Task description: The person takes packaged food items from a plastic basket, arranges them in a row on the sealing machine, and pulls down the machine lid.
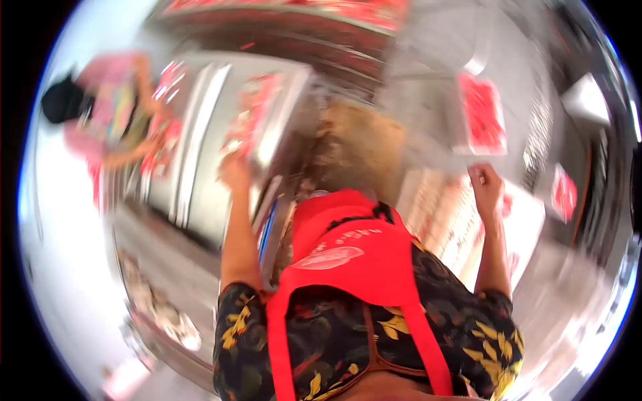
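Observation:
My left hand point(235, 172) reaches to the near edge of a metal work table point(271, 144), just below a row of red-and-white packets point(254, 110). Motion smears its fingers, so I cannot tell whether they grip anything. On the other side, my right hand point(487, 186) is held with its fingers curled closed; what they hold, if anything, does not show. Below that hand lies a white surface or box with reddish marks point(528, 224). Just beyond it on the grey floor stands a white crate of red items point(483, 115).
A person in a black cap point(107, 110) works at the table's far left, hands among red packets. More red goods fill a long rack point(294, 23) at the top. A brown cardboard piece point(368, 137) lies ahead of my red apron point(344, 247). Another red pack point(564, 194) sits right.

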Demonstrator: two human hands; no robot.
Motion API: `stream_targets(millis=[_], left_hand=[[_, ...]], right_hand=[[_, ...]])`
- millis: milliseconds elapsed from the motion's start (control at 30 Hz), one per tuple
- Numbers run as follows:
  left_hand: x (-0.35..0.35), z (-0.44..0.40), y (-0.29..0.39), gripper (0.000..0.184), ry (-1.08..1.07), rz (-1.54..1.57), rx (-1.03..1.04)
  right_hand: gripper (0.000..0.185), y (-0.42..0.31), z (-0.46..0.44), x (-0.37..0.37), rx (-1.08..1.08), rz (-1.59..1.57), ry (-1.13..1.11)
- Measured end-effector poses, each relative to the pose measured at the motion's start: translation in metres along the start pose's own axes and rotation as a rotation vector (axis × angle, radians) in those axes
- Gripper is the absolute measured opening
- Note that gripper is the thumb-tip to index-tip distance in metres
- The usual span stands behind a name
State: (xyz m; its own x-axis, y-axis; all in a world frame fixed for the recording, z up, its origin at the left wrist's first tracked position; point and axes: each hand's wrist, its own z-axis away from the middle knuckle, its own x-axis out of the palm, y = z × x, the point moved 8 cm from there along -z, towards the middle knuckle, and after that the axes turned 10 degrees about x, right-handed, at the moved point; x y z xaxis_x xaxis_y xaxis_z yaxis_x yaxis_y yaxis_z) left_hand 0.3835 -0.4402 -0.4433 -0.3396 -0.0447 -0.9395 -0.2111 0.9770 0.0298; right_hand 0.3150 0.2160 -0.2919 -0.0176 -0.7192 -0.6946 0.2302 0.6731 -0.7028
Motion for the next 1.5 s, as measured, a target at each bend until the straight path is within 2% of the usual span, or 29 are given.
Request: stream_targets(millis=[33,67,100,133,200,267,333,400,467,500,533,600,633,733,767,800,867,933,1000,1067,1100,1133,1200,1267,1300,1333,1400,1467,1500], left_hand=[[0.012,0.001,-0.006,0.016,-0.071,0.229,-0.077],[-0.003,-0.001,0.013,0.018,-0.074,0.137,0.026],[0.014,0.000,-0.005,0.021,-0.049,0.223,-0.027],[-0.002,-0.005,0.012,0.024,-0.050,0.282,0.019],[0.025,-0.002,-0.010,0.021,-0.148,0.453,-0.004],[0.005,-0.004,0.034,0.024,-0.409,0.294,0.089],[-0.013,0.005,0.070,0.028,-0.244,0.320,0.225],[-0.033,0.023,0.109,0.028,-0.207,0.591,0.062],[-0.055,0.050,0.159,0.027,-0.269,0.654,0.059],[-0.059,0.059,0.175,0.027,-0.332,0.720,0.045],[-0.060,0.067,0.178,0.027,-0.323,0.713,0.045],[-0.037,0.096,0.172,0.025,-0.505,0.823,-0.047],[-0.035,0.103,0.166,0.023,-0.477,0.828,0.006],[-0.024,0.125,0.138,0.020,-0.578,0.885,-0.174],[-0.029,0.131,0.132,0.020,-0.573,0.874,-0.186],[-0.035,0.136,0.130,0.019,-0.591,0.820,-0.105],[-0.044,0.139,0.135,0.018,-0.603,0.764,-0.035],[-0.043,0.149,0.133,0.017,-0.642,0.803,-0.060],[-0.038,0.155,0.133,0.016,-0.615,0.850,-0.116],[-0.031,0.167,0.126,0.015,-0.613,0.874,-0.111],[-0.025,0.177,0.123,0.015,-0.626,0.877,-0.088],[-0.024,0.181,0.121,0.016,-0.625,0.868,-0.082],[-0.023,0.186,0.130,0.020,-0.638,0.866,-0.187],[-0.054,0.166,0.158,0.019,-0.615,0.800,-0.245],[-0.052,0.166,0.154,0.018,-0.571,0.836,-0.238],[-0.046,0.167,0.146,0.019,-0.502,0.912,-0.241],[-0.049,0.162,0.135,0.020,-0.402,1.011,-0.328],[-0.037,0.163,0.127,0.021,-0.382,1.358,-0.437],[-0.041,0.157,0.116,0.021,-0.325,1.378,-0.471]], right_hand=[[0.008,0.027,0.009,-0.032,0.039,-0.101,0.075],[0.008,0.057,0.013,-0.062,0.069,-0.197,0.173],[0.007,0.081,0.024,-0.096,-0.037,-0.189,0.359],[0.007,0.109,0.038,-0.125,0.098,-0.303,0.466],[0.008,0.175,0.064,-0.170,0.152,-0.480,0.675],[0.013,0.230,0.087,-0.181,0.373,-0.560,0.691],[0.016,0.290,0.102,-0.167,0.630,-0.506,0.638],[0.020,0.341,0.108,-0.135,0.812,-0.450,0.490],[0.034,0.423,0.115,-0.089,0.954,-0.452,0.461],[0.066,0.447,0.121,-0.073,1.072,-0.470,0.418],[0.066,0.478,0.118,-0.050,1.066,-0.477,0.412],[0.099,0.517,0.115,-0.043,1.009,0.147,0.684],[0.115,0.506,0.113,-0.040,1.090,0.059,0.616],[0.101,0.472,0.095,-0.042,1.117,-0.037,0.486],[0.068,0.488,0.084,-0.032,1.095,-0.010,0.315],[0.068,0.503,0.082,-0.023,1.089,-0.009,0.300],[0.038,0.518,0.078,-0.011,1.091,0.150,0.238],[0.029,0.507,0.092,-0.021,1.077,0.146,0.272],[0.025,0.506,0.102,-0.034,1.001,-0.116,0.297],[0.019,0.426,0.106,-0.096,1.082,0.079,0.246],[0.015,0.387,0.109,-0.120,0.994,-0.094,0.290],[0.019,0.402,0.107,-0.133,0.901,-0.160,0.423],[0.033,0.388,0.093,-0.164,0.535,-0.498,0.358],[0.023,0.246,0.062,-0.199,0.250,-0.380,0.366],[0.022,0.202,0.047,-0.204,0.080,-0.223,0.500],[0.017,0.173,0.033,-0.197,0.172,-0.127,0.520],[0.012,0.083,0.000,-0.146,-0.083,-0.293,0.384],[0.008,0.013,-0.031,-0.066,-0.102,-0.198,0.099],[0.008,-0.033,-0.036,-0.021,-0.184,-0.206,0.018]])
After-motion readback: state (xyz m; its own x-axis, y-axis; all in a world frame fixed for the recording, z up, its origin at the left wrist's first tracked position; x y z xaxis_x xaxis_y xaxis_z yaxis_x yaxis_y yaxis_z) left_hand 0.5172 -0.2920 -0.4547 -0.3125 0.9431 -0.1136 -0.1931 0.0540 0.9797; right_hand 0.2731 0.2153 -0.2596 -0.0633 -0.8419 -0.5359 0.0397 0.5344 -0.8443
